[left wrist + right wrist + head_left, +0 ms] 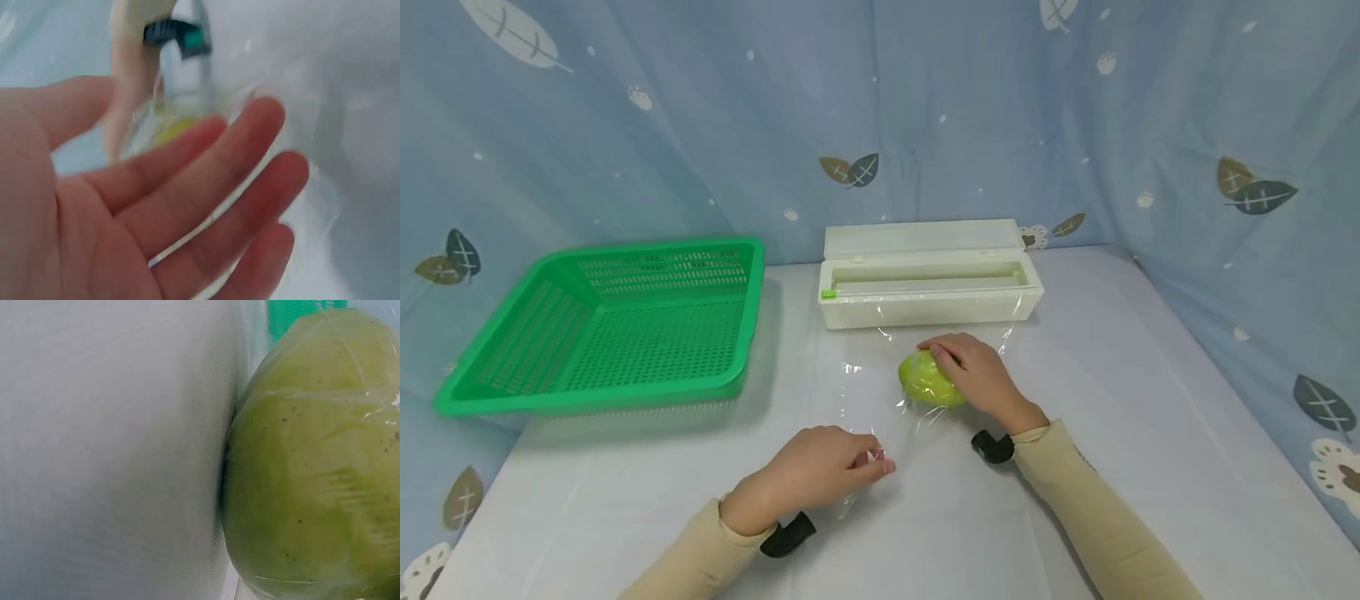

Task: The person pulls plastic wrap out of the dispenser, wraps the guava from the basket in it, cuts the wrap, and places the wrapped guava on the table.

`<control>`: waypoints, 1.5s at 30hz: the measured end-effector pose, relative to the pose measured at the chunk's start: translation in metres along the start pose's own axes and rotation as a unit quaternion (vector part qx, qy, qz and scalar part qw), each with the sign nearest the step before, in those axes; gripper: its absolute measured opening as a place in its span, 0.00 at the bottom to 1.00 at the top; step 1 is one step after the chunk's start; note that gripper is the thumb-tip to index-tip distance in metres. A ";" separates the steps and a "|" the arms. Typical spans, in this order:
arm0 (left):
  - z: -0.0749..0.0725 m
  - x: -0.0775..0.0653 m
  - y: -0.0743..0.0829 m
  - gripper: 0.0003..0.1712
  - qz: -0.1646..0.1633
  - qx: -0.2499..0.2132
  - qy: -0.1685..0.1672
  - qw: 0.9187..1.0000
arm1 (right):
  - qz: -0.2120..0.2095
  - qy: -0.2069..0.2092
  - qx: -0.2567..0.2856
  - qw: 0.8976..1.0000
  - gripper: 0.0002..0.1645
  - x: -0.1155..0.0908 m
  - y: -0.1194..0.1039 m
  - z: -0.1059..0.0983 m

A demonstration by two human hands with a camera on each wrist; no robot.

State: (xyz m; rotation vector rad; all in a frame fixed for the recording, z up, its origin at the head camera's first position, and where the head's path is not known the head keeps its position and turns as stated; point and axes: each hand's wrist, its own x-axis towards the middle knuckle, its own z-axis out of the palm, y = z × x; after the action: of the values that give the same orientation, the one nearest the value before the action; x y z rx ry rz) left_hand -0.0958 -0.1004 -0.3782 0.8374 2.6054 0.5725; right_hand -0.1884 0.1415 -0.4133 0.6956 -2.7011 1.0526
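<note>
A speckled yellow-green fruit (928,380), wrapped in clear plastic film, lies on the white table in the head view. My right hand (973,375) grips its right end from above, fingers over the top. The right wrist view shows the film drawn tight and creased over the fruit (312,469); the hand itself is hidden there. My left hand (820,468) hovers nearer the front, left of the fruit, with loose film by its fingertips. In the left wrist view, this hand's palm (144,206) faces the camera, fingers extended and thumb apart, holding nothing.
Behind the fruit stands a white cling film box (925,310), its lid (925,242) raised at the back and a small green slider (828,294) at its left end. A green plastic basket (647,387) sits at the left. A blue leaf-patterned curtain (925,108) surrounds the table.
</note>
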 end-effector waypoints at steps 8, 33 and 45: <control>0.015 -0.017 0.015 0.12 0.032 0.142 0.074 0.987 | 0.008 -0.004 0.003 1.000 0.18 -0.001 0.001 0.000; -0.051 0.017 0.030 0.05 0.242 0.145 0.404 0.870 | 0.005 0.009 0.027 1.000 0.18 -0.001 0.001 -0.001; -0.077 0.067 0.039 0.07 0.276 0.102 0.318 0.901 | -0.017 -0.012 0.014 1.000 0.20 -0.003 0.007 -0.003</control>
State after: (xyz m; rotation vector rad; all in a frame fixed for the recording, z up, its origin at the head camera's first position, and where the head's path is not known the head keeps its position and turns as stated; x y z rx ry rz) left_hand -0.1624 -0.0517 -0.3066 1.7399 3.0243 0.8465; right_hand -0.1888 0.1493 -0.4163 0.7616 -2.6901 1.0827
